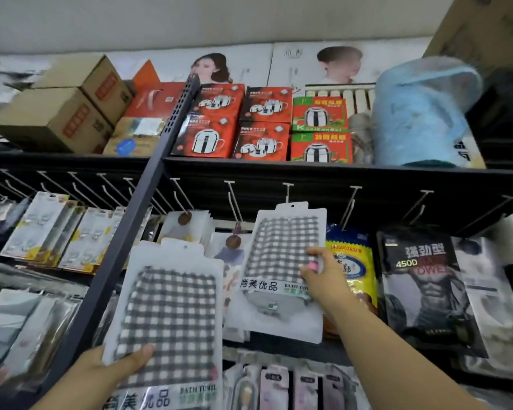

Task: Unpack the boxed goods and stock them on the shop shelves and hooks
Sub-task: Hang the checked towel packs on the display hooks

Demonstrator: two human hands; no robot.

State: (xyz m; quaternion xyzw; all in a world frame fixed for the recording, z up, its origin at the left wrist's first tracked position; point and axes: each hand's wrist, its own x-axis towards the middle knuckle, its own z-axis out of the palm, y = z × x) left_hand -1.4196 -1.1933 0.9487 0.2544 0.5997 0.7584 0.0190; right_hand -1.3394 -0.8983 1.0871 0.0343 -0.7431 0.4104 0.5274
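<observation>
Under the top shelf, our right hand is pinching one checked towel pack up by a hook, our left hand is gripping another pack, and the hole could be missing the hook, dropping it.

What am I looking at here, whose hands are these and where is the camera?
One picture, from a camera worn on a person's head, looking up at shop shelves. There is no machine, just the person's two bare hands. The left hand holds a checked bath towel pack. The right hand lifts a second checked pack towards an empty hook. On the top shelf stand red pot boxes and cardboard cartons. More packets hang alongside.
</observation>
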